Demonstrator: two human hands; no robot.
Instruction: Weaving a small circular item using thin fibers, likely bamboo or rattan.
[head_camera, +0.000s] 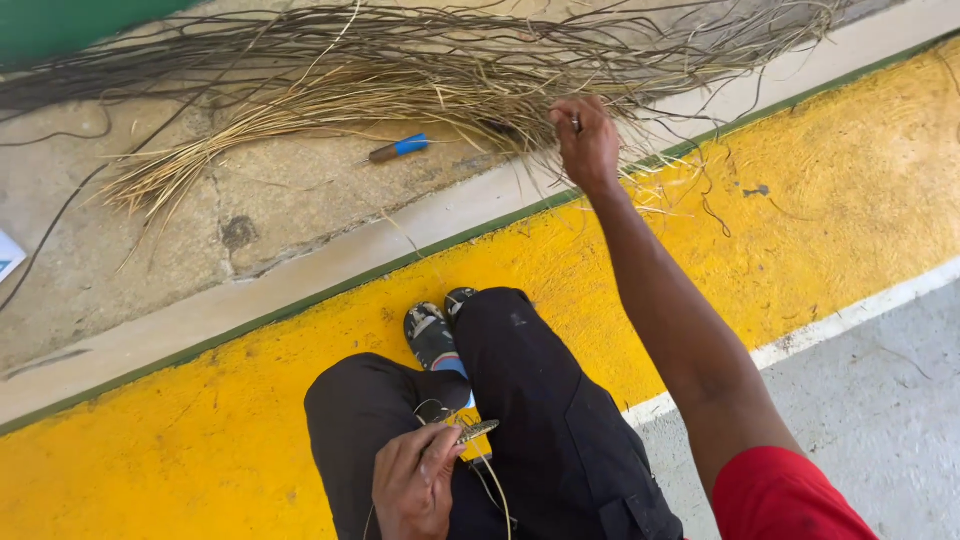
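Your trousers (540, 420) are black, your sleeve (780, 495) red. Shoes (432, 335) are dark w/ pale speckles & a blue patch. The floor band (850, 200) is bright yellow, edged by a thin green line (300, 308) & a white stripe (850, 318). The fibre bundle (400, 75) runs straw-tan to dark brown. The tool (398, 149) has a blue & orange-brown handle. The concrete (130, 240) is grey-beige.

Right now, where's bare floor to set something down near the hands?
Free: yellow floor strip left of the knees, and grey floor past the white line, right of the right arm. Crowded: the straw pile around the right hand, screwdriver beside it.
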